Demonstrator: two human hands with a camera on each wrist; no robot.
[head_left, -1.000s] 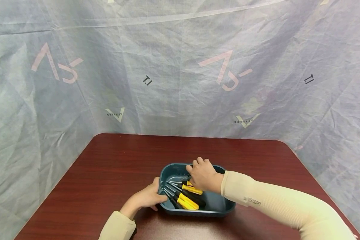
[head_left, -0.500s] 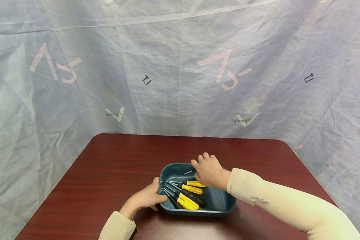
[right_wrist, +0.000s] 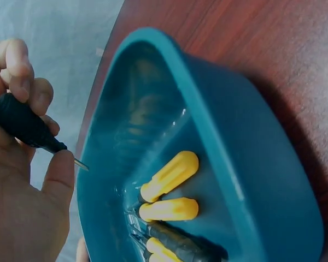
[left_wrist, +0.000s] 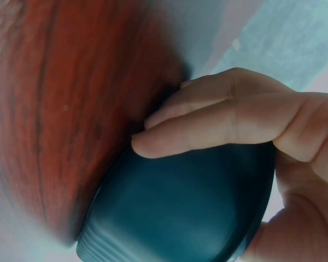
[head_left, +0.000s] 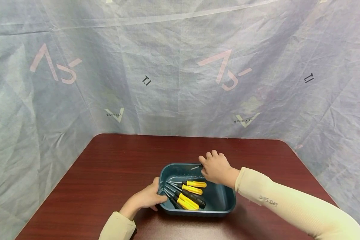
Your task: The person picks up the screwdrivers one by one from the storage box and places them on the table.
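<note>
A dark teal plastic basin (head_left: pixel 204 213) stands on the table. My left hand (head_left: pixel 147 196) grips its left end, thumb over the rim and fingers against the outer wall (left_wrist: pixel 175 202). Above the basin's far right side, my right hand (head_left: pixel 217 169) pinches a screwdriver (right_wrist: pixel 26 124) by its black handle, the short metal shaft pointing out past the thumb. In the head view most of that screwdriver is hidden by the hand. Inside the basin lie several more screwdrivers, some with yellow handles (head_left: pixel 196 184) and a thick black one (head_left: pixel 197 200), shafts pointing toward the left end.
The reddish-brown wooden table (head_left: pixel 123 160) extends around the basin on all sides. A grey printed cloth (head_left: pixel 168 100) hangs behind the table and along its sides. Pale sleeves (head_left: pixel 288 200) cover the person's forearms.
My right hand has risen and shifted right, away from the other screwdrivers, carrying its screwdriver; the shaft now shows and the yellow handle below is uncovered. The left hand has stayed put.
</note>
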